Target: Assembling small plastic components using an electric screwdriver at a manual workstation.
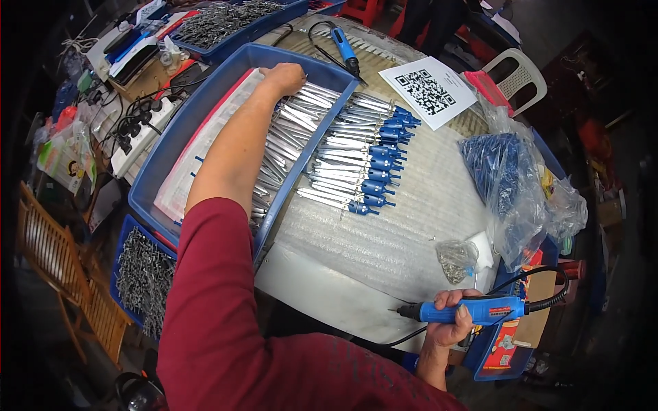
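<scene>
My left hand (284,79) reaches to the far end of a large blue tray (154,171), its fingers curled down by the metal rods (291,140) lying there. Whatever those fingers hold is hidden from view. At the lower right, my right hand (447,333) is wrapped round a blue electric screwdriver (493,311), its bit pointing left. Between the hands, a row of silver rod pieces with blue plastic ends (373,175) lies on the foam-covered table (363,243), beside the tray's right wall.
A second blue screwdriver (344,48) lies at the back, near a sheet with a square code (428,89). Clear plastic bags with blue parts (493,164) and a small bag of screws (456,260) sit to the right. Bins of metal parts (144,274) flank the tray.
</scene>
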A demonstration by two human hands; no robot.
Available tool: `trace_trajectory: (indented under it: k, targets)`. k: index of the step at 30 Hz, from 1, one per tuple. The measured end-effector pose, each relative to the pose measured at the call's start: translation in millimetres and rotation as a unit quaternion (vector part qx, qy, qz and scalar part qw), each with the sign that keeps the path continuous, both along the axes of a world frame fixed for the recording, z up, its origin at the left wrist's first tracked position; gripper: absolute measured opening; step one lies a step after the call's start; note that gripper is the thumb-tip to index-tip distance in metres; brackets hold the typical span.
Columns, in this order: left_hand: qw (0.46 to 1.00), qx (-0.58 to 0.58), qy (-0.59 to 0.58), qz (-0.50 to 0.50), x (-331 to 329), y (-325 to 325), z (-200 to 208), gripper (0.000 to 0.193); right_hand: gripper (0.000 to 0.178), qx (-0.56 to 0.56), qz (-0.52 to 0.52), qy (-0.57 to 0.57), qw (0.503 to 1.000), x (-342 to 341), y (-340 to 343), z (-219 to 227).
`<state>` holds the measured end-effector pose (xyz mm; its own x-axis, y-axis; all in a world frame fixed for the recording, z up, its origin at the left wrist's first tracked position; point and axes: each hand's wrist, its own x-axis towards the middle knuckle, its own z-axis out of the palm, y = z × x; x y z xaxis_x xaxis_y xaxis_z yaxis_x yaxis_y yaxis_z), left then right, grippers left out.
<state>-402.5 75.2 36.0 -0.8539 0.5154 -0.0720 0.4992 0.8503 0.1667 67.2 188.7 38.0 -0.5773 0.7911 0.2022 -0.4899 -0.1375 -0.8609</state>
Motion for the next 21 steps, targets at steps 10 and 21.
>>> trace_trajectory:
  k: [10,21]
  targets:
    - [0.98,0.138,0.133,0.043,8,-13,-15,0.026,0.037,-0.024,-0.013,0.013,1.0,5,0,0]
    - [0.932,0.318,0.139,-0.103,74,-38,34,0.023,0.032,-0.003,0.015,0.042,0.999,7,-3,5]
